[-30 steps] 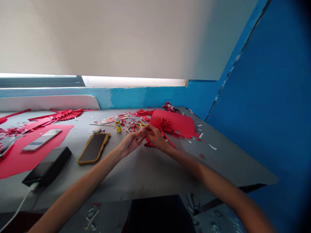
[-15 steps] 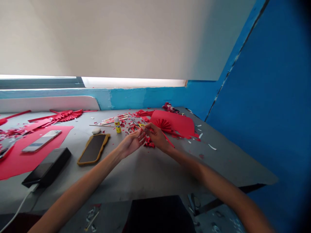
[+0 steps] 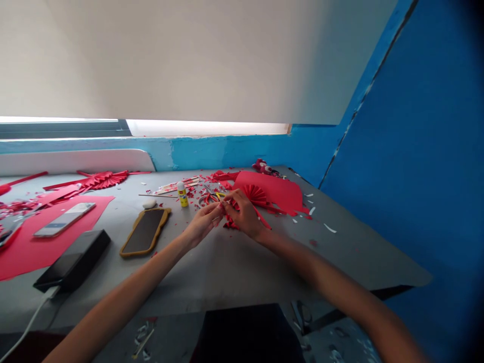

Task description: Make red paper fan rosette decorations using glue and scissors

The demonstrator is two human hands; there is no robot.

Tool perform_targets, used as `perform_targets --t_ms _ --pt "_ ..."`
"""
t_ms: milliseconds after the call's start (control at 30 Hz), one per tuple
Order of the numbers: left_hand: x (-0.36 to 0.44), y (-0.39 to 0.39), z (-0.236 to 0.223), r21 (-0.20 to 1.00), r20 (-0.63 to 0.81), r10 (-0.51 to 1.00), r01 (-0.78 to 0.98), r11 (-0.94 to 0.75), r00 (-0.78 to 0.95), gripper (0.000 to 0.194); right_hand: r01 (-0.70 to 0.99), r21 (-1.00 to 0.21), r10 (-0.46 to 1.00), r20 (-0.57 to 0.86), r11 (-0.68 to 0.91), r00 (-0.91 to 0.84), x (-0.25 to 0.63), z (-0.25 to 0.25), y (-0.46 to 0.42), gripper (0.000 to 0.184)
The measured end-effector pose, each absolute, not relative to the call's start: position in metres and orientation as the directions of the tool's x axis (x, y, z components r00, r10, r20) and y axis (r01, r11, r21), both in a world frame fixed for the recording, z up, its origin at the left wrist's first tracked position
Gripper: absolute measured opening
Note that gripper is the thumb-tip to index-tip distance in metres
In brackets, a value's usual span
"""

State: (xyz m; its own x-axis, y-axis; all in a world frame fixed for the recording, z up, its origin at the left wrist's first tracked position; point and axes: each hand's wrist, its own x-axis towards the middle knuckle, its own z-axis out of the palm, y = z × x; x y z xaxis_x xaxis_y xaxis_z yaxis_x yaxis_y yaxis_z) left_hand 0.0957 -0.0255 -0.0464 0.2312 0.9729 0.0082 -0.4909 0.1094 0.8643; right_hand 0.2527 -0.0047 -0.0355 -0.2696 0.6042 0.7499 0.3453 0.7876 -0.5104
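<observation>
Where the hands meet: both hands are close together above the middle of the grey table (image 3: 302, 257), and their fingers nearly touch.
Right hand (image 3: 245, 217): it is closed in a pinch, and the fingers hold a piece of pleated red paper (image 3: 230, 222).
Left hand (image 3: 202, 225): it is half closed, and its fingers reach the same paper from the left side. I cannot tell if they grip it.
Paper place: the pleated red paper is under the right hand, just in front of a red paper fan (image 3: 255, 195).
Around the hands: scissors with yellow handles (image 3: 212, 198) lie just behind the left hand, among many small red scraps (image 3: 192, 194).
Left of the hands: a yellow glue stick (image 3: 183, 196), a white eraser (image 3: 149, 203) and a phone in a gold case (image 3: 144, 232) lie near each other.
Table left side: a black power bank (image 3: 71, 260) has a white cable (image 3: 30, 322), and a smartphone (image 3: 64, 219) lies on a red paper sheet (image 3: 22, 257).
Table right side: a large red sheet (image 3: 274, 191) lies under the fan, with white paper strips (image 3: 329, 228) beside it.
Far end: a red plush toy (image 3: 264, 167) sits by the blue wall (image 3: 397, 151), under a roller blind (image 3: 170, 60).
</observation>
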Motion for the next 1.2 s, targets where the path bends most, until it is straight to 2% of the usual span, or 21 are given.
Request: perform_targets --t_ms 133,367,433,567,667,800,967,1200 --pt "0.094 -0.023 -0.047 0.862 -0.003 0.975 -0.494 0.114 0.220 0.018 0.348 -0.483 0.587 0.743 0.803 -0.322 0.257 -0.035 0.001 0.012" --pt "0.087 -0.020 -0.048 0.934 0.096 0.967 -0.357 -0.006 0.235 0.030 0.164 -0.745 0.754 0.590 0.646 -0.289 0.256 -0.035 0.008 0.019" --pt "0.087 -0.021 -0.047 0.950 0.124 0.970 -0.308 -0.055 0.211 0.033 0.151 -0.749 0.756 0.598 0.646 -0.267 0.256 -0.037 0.007 0.018" --pt "0.087 -0.021 -0.046 0.967 0.156 0.973 -0.229 -0.115 0.172 0.037 0.235 -0.664 0.704 0.666 0.710 -0.245 0.256 -0.037 0.001 0.011" --pt "0.086 -0.020 -0.047 0.950 0.148 0.970 -0.301 -0.085 0.192 0.035 0.247 -0.650 0.695 0.673 0.719 -0.251 0.255 -0.035 -0.002 0.011" --pt "0.085 -0.018 -0.049 0.904 0.090 0.971 -0.428 0.013 0.221 0.029 0.173 -0.696 0.715 0.659 0.697 -0.232 0.253 -0.034 -0.002 0.016" --pt "0.085 -0.017 -0.048 0.834 0.071 0.975 -0.549 0.059 0.212 0.019 0.097 -0.724 0.721 0.646 0.683 -0.250 0.252 -0.031 -0.005 0.021" --pt "0.085 -0.017 -0.043 0.803 0.043 0.981 -0.591 0.078 0.187 0.016 0.053 -0.744 0.731 0.636 0.666 -0.247 0.252 -0.023 -0.013 0.020"
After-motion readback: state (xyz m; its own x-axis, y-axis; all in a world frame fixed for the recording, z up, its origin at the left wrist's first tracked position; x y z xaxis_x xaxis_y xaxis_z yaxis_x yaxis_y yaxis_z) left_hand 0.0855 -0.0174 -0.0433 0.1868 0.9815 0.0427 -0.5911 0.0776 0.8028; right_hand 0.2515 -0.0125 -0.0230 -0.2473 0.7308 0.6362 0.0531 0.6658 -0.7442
